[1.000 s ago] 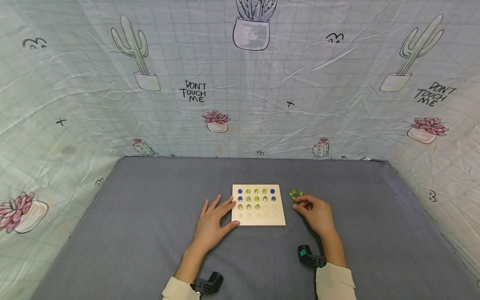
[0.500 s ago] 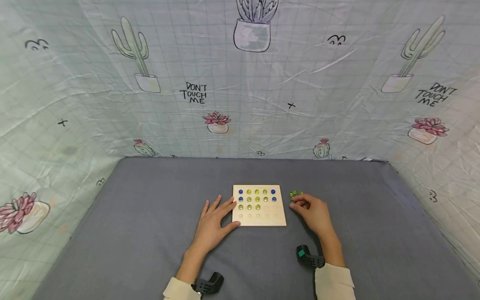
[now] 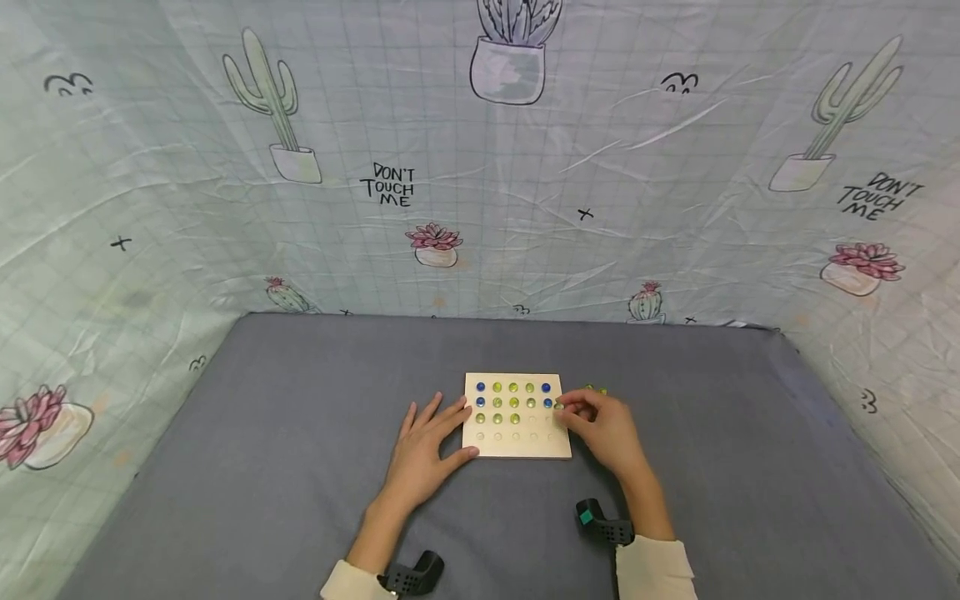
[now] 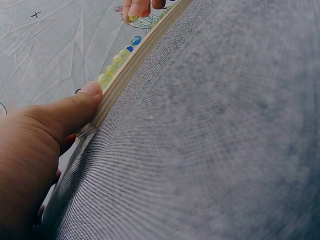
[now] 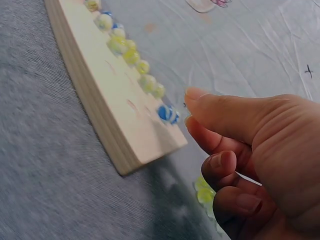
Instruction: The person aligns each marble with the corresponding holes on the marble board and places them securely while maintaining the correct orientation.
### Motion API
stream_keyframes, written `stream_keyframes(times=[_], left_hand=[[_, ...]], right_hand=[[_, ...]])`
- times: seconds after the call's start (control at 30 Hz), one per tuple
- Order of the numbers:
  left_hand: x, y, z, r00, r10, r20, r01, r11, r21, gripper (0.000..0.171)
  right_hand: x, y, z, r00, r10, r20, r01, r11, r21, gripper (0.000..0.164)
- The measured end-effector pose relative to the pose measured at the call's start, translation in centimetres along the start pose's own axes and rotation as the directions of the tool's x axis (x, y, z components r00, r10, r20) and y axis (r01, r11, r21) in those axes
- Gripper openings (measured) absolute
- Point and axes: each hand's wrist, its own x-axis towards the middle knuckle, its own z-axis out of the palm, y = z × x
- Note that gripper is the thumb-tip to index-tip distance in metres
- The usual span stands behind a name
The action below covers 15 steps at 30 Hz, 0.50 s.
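Observation:
A pale wooden board (image 3: 517, 447) with rows of round hollows lies on the grey cloth. Yellow-green marbles (image 3: 513, 402) and a few blue marbles (image 3: 546, 387) sit in its upper rows; the hollows of the lowest row hold none. With fingers spread, my left hand (image 3: 422, 454) rests at the board's left edge, thumb at the near corner. My right hand (image 3: 609, 433) pinches a yellow-green marble (image 4: 133, 18) between thumb and forefinger, over the board's right edge beside a blue marble. In the right wrist view, its other fingers are curled.
Several loose yellow-green marbles (image 5: 204, 193) lie on the cloth right of the board, partly hidden behind the right hand. A patterned cactus curtain (image 3: 517, 167) surrounds the table (image 3: 300, 383) at the back and sides. Each wrist wears a black camera strap (image 3: 609, 527).
My right hand has moved left from the loose marbles to the board's right edge, carrying a yellow-green marble. The left hand has kept its place.

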Motion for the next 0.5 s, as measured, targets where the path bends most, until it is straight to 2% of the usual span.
stream_keyframes(times=[0.23,0.5], left_hand=[[-0.3,-0.1,0.2,1.0,0.002,-0.018,-0.002,1.0,0.0,0.065],[-0.4,0.0,0.4,1.0,-0.004,-0.014,0.004,1.0,0.009,0.065]], right_hand=[[0.1,-0.1,1.1,0.999,-0.033,0.024,0.033,0.999,0.017,0.013],[-0.1,-0.4,1.9,0.999,-0.016,0.044,0.013,0.998,0.061,0.013]])
